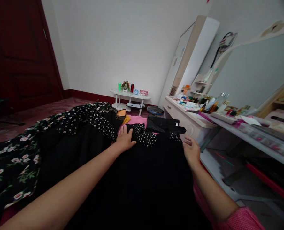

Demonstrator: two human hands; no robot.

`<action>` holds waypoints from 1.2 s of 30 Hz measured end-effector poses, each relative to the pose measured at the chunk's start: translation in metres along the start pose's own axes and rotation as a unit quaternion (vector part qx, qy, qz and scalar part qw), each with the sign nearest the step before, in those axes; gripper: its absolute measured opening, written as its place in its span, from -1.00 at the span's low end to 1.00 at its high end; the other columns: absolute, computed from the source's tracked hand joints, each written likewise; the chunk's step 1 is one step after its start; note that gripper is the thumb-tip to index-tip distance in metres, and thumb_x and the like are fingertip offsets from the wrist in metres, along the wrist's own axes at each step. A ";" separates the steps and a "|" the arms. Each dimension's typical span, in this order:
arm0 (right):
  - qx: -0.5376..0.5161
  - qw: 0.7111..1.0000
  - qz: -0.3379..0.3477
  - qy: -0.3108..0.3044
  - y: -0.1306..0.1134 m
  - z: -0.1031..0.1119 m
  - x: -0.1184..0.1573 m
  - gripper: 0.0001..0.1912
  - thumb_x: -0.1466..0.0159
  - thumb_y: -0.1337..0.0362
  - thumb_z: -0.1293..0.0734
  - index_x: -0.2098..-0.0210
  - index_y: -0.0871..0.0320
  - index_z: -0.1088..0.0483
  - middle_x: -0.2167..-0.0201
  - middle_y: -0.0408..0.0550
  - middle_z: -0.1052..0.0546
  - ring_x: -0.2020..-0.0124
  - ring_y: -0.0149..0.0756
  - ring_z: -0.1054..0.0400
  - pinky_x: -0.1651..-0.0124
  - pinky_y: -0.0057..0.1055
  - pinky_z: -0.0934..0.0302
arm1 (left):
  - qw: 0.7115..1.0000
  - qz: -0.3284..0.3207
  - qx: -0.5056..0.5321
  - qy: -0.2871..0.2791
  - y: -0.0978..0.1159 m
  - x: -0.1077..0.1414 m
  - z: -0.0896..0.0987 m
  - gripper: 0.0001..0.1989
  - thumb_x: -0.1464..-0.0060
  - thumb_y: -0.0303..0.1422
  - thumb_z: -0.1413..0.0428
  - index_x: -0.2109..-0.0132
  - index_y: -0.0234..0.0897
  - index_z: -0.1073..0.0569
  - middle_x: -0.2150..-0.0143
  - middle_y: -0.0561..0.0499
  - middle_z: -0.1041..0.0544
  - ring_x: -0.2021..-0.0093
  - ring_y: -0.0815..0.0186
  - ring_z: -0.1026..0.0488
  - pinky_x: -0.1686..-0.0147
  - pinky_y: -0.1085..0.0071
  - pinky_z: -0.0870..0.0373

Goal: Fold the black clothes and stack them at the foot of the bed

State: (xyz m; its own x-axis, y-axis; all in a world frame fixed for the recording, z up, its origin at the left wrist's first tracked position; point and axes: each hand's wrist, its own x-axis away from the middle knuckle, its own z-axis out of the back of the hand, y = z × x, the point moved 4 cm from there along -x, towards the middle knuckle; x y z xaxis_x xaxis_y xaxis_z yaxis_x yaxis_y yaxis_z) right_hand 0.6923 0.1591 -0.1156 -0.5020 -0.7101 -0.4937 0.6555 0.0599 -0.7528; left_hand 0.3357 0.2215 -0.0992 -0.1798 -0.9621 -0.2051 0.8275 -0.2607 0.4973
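A black garment with white-dotted parts lies spread out in front of me. On its left edge rests my left hand, fingers stretched forward and thumb apart, open on the cloth. My right hand is at the garment's right edge, its fingers loosely bent and apart. No cloth shows pinched in it. Beyond the hands lie a folded black item, a pink cloth and a yellow-orange piece. To the left is a heap of black clothing with a dotted part and a floral part.
A dressing table with bottles and a large mirror stands on the right. Against the far wall is a low white table holding small items. A round dark device sits on the floor. A dark red door is left.
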 end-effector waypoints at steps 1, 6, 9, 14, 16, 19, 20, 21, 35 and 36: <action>0.027 0.999 -0.017 0.011 0.011 0.005 -0.001 -0.52 -0.03 0.25 -0.23 0.04 0.19 -0.36 0.06 0.09 -0.44 0.03 -0.09 -0.37 -0.02 -0.14 -0.24 | 0.999 -0.027 -0.034 -0.018 0.001 0.013 -0.009 -0.27 0.12 -0.29 -0.27 -0.21 -0.34 -0.26 -0.38 -0.34 0.13 -0.37 -0.14 0.26 -0.25 -0.03 0.12; 0.047 0.990 -0.102 -0.081 0.039 0.008 -0.005 -0.52 0.06 0.32 -0.31 0.11 0.25 -0.41 0.30 0.04 -0.53 0.29 -0.17 -0.45 0.20 -0.23 -0.33 | 0.981 -0.114 -0.128 -0.090 0.004 0.070 -0.040 -0.43 -0.18 -0.06 0.05 -0.27 -0.17 -0.20 -0.39 -0.18 0.05 -0.38 0.01 0.19 -0.25 -0.08 0.16; 0.027 0.979 -0.097 -0.176 0.032 0.000 0.001 -0.54 0.16 0.37 -0.36 0.20 0.19 -0.46 0.42 -0.11 -0.55 0.41 -0.28 -0.44 0.30 -0.37 -0.33 | 0.982 -0.116 -0.141 -0.055 0.003 0.083 -0.046 -0.47 -0.23 -0.08 0.14 -0.28 -0.12 -0.19 -0.39 -0.12 0.03 -0.37 0.06 0.13 -0.25 -0.10 0.18; 0.011 1.000 -0.016 -0.014 0.001 0.036 -0.004 -0.65 -0.03 0.24 -0.27 0.23 0.24 -0.48 0.34 0.00 -0.55 0.29 -0.19 -0.42 0.20 -0.33 -0.29 | 0.982 -0.119 -0.143 -0.023 0.002 0.083 -0.048 -0.48 -0.22 -0.08 0.14 -0.27 -0.11 -0.21 -0.38 -0.10 -0.01 -0.36 0.07 0.09 -0.25 -0.08 0.15; 0.046 0.982 0.026 0.180 -0.012 0.065 -0.001 -0.61 -0.10 0.26 -0.21 0.13 0.25 -0.46 0.21 0.08 -0.52 0.17 -0.17 -0.40 0.08 -0.31 -0.24 | 0.983 -0.119 -0.142 -0.015 0.002 0.083 -0.048 -0.48 -0.22 -0.09 0.13 -0.27 -0.11 -0.22 -0.38 -0.10 -0.02 -0.36 0.07 0.08 -0.25 -0.08 0.14; 0.169 0.961 0.067 0.210 -0.029 0.079 0.016 -0.63 -0.11 0.28 -0.21 0.14 0.17 -0.48 0.15 0.07 -0.49 0.15 -0.15 -0.38 0.10 -0.31 -0.22 | 0.983 -0.120 -0.136 -0.004 0.001 0.084 -0.047 -0.49 -0.22 -0.09 0.12 -0.26 -0.11 -0.23 -0.37 -0.10 -0.03 -0.36 0.06 0.07 -0.25 -0.08 0.12; 0.223 0.966 0.068 0.111 -0.034 0.073 0.022 -0.66 -0.08 0.28 -0.24 0.18 0.12 -0.50 0.17 0.03 -0.49 0.19 -0.15 -0.40 0.16 -0.33 -0.23 | 0.984 -0.120 -0.133 -0.001 0.001 0.084 -0.047 -0.49 -0.22 -0.09 0.12 -0.26 -0.11 -0.23 -0.37 -0.10 -0.04 -0.36 0.07 0.06 -0.25 -0.08 0.12; 0.275 0.959 0.067 -0.019 -0.037 0.064 0.030 -0.68 -0.05 0.29 -0.27 0.21 0.07 -0.52 0.21 -0.01 -0.51 0.22 -0.16 -0.41 0.22 -0.35 -0.22 | 0.984 -0.121 -0.129 0.001 0.001 0.084 -0.047 -0.49 -0.22 -0.09 0.12 -0.25 -0.11 -0.24 -0.37 -0.10 -0.04 -0.35 0.07 0.06 -0.25 -0.08 0.12; 0.334 0.861 0.288 -0.253 -0.100 -0.075 0.032 -0.54 -0.07 0.48 -0.26 0.02 0.16 -0.36 -0.07 0.06 -0.38 -0.07 -0.14 -0.22 -0.05 -0.32 -0.06 | 0.988 -0.066 0.068 0.120 -0.009 0.075 -0.021 -0.72 -0.23 -0.33 0.08 0.10 -0.17 -0.51 -0.11 -0.03 -0.39 -0.13 0.23 -0.31 -0.15 0.24 -0.24; 0.329 0.860 0.296 -0.255 -0.092 -0.088 0.033 -0.53 -0.09 0.48 -0.25 -0.01 0.18 -0.33 -0.07 0.09 -0.37 -0.09 -0.12 -0.20 -0.09 -0.29 -0.03 | 0.985 -0.058 0.079 0.139 -0.012 0.074 -0.018 -0.73 -0.23 -0.35 0.09 0.12 -0.17 -0.51 -0.09 -0.03 -0.39 -0.11 0.24 -0.32 -0.14 0.26 -0.27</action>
State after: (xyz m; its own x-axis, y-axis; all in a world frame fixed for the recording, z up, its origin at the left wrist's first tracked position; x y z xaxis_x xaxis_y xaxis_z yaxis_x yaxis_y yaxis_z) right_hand 0.5658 0.1916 -0.1005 0.2319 -0.9169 -0.3249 0.9725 0.2261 0.0562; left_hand 0.3226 0.1548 -0.1355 -0.0982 -0.8714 -0.4806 0.7126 -0.3987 0.5773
